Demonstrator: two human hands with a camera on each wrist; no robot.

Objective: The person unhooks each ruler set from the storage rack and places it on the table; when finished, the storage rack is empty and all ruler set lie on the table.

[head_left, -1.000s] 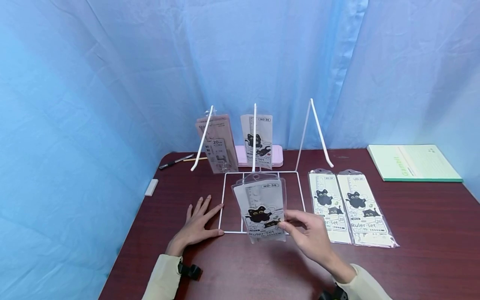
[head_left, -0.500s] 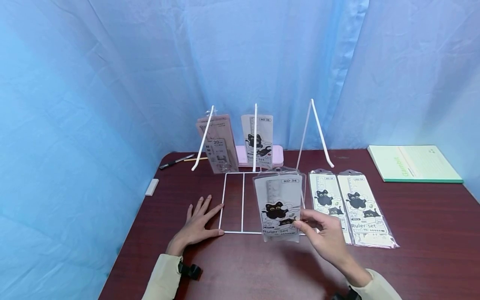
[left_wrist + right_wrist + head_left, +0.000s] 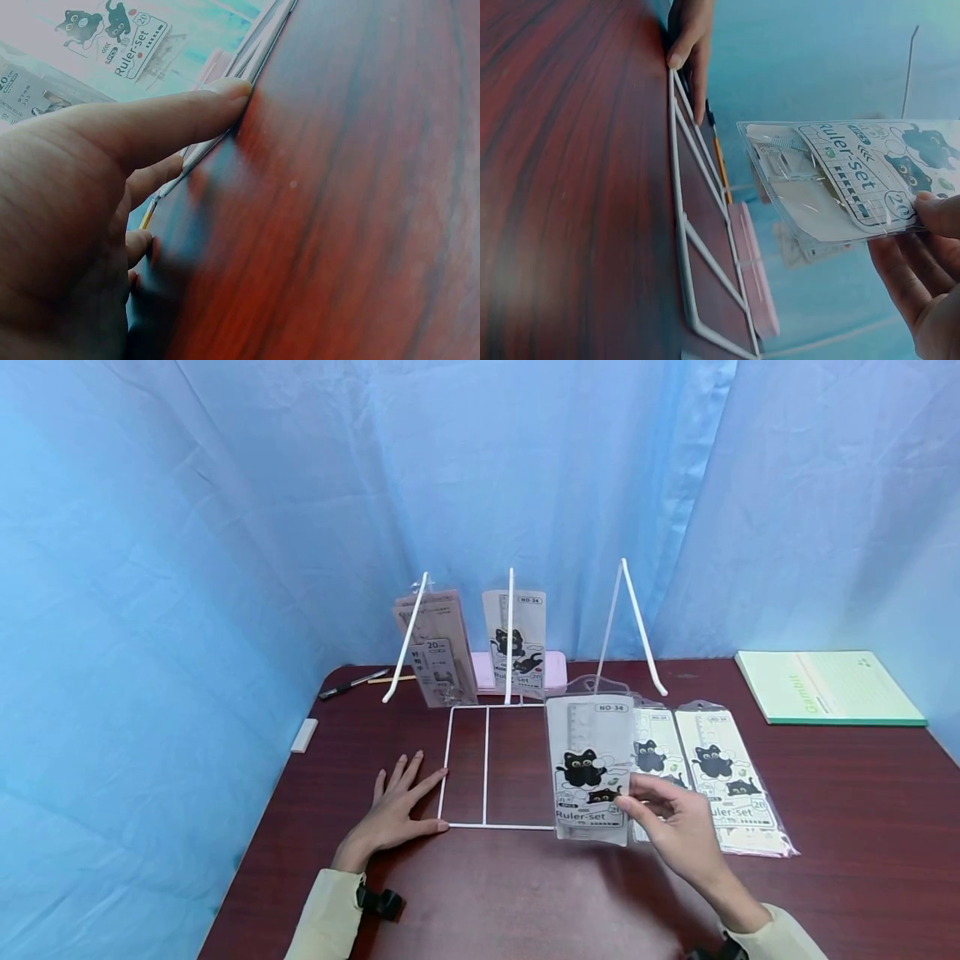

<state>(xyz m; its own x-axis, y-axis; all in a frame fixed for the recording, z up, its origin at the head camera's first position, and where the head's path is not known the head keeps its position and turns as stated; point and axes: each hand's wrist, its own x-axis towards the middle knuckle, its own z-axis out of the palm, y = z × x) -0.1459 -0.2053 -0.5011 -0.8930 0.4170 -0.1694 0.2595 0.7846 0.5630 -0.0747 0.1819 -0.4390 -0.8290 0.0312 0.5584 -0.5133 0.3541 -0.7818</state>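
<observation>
My right hand (image 3: 678, 827) pinches the lower right edge of a clear ruler set pack (image 3: 588, 768) printed with black cats. The pack is upright above the right part of the white wire rack's base (image 3: 486, 768), in front of the right hook (image 3: 641, 618). In the right wrist view, thumb and fingers lie on opposite faces of the pack (image 3: 840, 187). My left hand (image 3: 393, 814) rests on the table with fingers spread, its thumb and a finger touching the base's left side. Another ruler set (image 3: 517, 639) hangs at the middle hook, and pinkish packs (image 3: 435, 647) at the left one.
Two more ruler sets (image 3: 738, 785) lie side by side on the table, the nearer one partly covered by the held pack. A green pad (image 3: 828, 685) lies at the back right. A pink case (image 3: 555, 670), a pen (image 3: 352, 682) and an eraser (image 3: 303, 735) lie toward the back and left.
My right hand has moved to the right with the ruler set, from in front of the middle hook to in front of the right one. My left hand stays put.
</observation>
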